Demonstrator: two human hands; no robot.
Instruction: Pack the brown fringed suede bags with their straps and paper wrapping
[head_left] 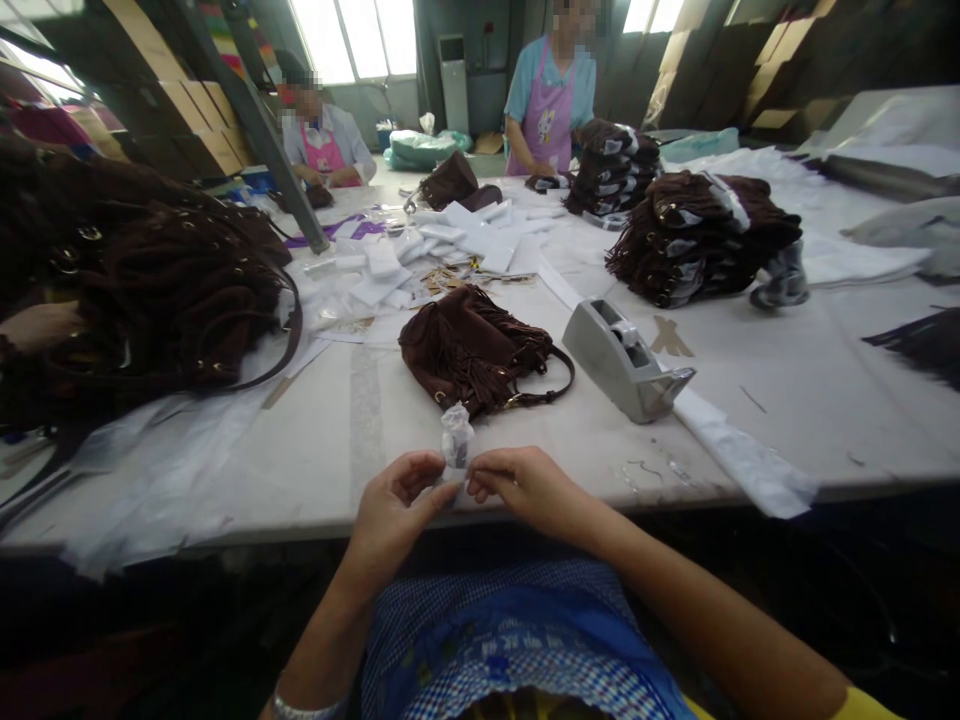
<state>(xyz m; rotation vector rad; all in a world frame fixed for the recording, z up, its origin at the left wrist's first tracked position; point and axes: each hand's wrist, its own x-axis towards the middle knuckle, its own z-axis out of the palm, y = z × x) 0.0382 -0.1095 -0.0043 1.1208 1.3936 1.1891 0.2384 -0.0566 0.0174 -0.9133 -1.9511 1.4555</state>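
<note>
At the table's near edge, my left hand [405, 495] and my right hand [521, 485] pinch a small piece wrapped in clear-white plastic [457, 440] between them. Something dark shows through the wrapping, but its kind is unclear. Just beyond my fingers lies a dark brown fringed handbag [476, 350], its strap looped out to the right. A grey tape dispenser [626, 360] stands right of the bag.
Stacked brown bags [705, 235] sit at the back right, and a large heap of bags [180, 280] fills the left, with another person's hand in it. White paper packets [420, 245] litter the middle. A metal post [262, 130] rises at left. Two co-workers sit or stand across the table.
</note>
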